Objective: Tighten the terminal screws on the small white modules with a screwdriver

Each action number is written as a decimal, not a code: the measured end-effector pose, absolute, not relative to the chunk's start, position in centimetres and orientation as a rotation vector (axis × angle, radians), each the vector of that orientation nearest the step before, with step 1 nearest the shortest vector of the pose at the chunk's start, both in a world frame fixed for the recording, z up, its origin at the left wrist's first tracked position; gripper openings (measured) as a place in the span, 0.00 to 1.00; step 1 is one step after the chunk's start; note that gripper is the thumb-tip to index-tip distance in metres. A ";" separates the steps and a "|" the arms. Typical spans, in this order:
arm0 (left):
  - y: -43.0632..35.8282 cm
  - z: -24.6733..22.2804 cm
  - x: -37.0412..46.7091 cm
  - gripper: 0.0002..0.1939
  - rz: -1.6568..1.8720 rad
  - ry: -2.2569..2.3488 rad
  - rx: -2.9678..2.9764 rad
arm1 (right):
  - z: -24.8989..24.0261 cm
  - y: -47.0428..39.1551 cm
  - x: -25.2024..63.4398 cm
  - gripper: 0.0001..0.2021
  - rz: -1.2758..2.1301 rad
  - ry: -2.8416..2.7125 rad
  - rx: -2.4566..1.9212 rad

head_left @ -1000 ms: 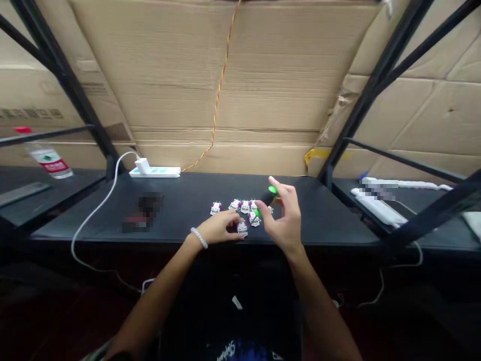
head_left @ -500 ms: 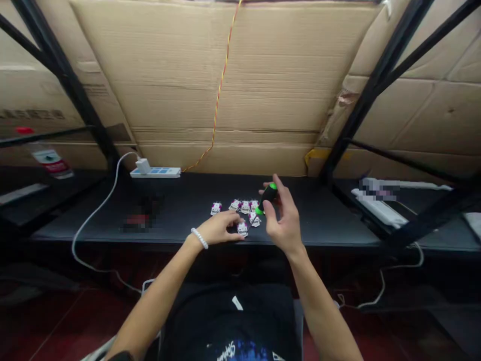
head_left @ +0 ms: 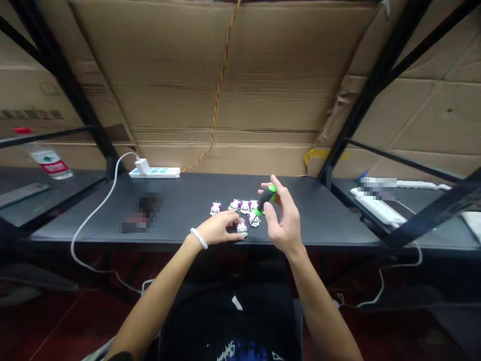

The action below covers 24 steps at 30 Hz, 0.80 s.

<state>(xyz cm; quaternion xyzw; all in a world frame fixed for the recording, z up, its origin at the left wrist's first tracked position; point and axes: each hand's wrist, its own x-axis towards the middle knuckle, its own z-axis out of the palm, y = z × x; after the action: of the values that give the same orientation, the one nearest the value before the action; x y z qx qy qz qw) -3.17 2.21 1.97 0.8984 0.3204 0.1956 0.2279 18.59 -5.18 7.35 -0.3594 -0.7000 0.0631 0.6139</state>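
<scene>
Near the table's front edge, my left hand [head_left: 222,226] grips a small white-and-purple part [head_left: 242,228] between thumb and fingers, low against the tabletop. Its exact kind is too small to tell. My right hand [head_left: 281,215] is closed around the black-and-green handle of a screwdriver [head_left: 265,200]. The screwdriver tilts down to the left, its thin shaft reaching toward the part in my left hand. Whether the tip touches it I cannot make out. Several similar white-and-purple parts lie just beyond, one of them [head_left: 215,208] apart on the left and another [head_left: 254,219] beside the shaft.
A power strip [head_left: 155,173] with a white plug and cable lies at the back left of the black table [head_left: 188,200]. Blurred-out items [head_left: 141,215] sit at left. A bottle [head_left: 52,161] stands far left. Black metal frame posts [head_left: 361,105] rise on both sides before cardboard.
Both hands keep almost the same place, with the screwdriver and the small part still held. The cardboard backdrop looks darker now.
</scene>
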 end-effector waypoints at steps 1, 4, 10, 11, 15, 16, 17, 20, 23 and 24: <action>2.2 1.9 -3.2 0.19 0.541 0.879 2.476 | 7.4 -5.2 18.6 0.28 0.111 -1.610 -0.842; 2.2 2.0 -3.1 0.19 0.531 0.879 2.478 | 7.4 -5.1 18.5 0.27 0.009 -1.575 -0.906; 2.0 2.3 -3.0 0.19 0.532 0.882 2.474 | 6.6 -4.6 18.7 0.31 0.247 -1.553 -0.876; 2.0 2.3 -3.0 0.19 0.529 0.895 2.477 | 6.5 -4.6 18.7 0.32 0.261 -1.552 -0.873; 1.9 2.4 -2.9 0.18 0.513 0.922 2.488 | 6.3 -4.5 18.7 0.32 0.251 -1.548 -0.856; 1.8 2.4 -2.9 0.18 0.513 0.918 2.492 | 6.3 -4.5 18.7 0.32 0.248 -1.543 -0.855; 1.8 2.4 -2.9 0.18 0.512 0.912 2.499 | 6.4 -4.5 18.7 0.32 0.246 -1.537 -0.854; 1.7 2.5 -2.9 0.18 0.490 0.912 2.529 | 6.5 -4.6 18.8 0.33 0.247 -1.516 -0.850; 1.5 2.7 -3.1 0.20 0.474 0.929 2.565 | 6.6 -4.7 19.1 0.33 0.241 -1.498 -0.841; 1.4 2.8 -3.2 0.21 0.498 0.933 2.577 | 6.7 -4.7 19.2 0.32 0.238 -1.492 -0.844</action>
<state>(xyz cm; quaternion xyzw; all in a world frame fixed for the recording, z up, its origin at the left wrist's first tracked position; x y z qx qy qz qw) -3.18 1.39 2.81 0.9105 0.3297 0.1758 0.1772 19.21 -4.68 6.68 -0.3711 -0.6563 0.1047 0.6485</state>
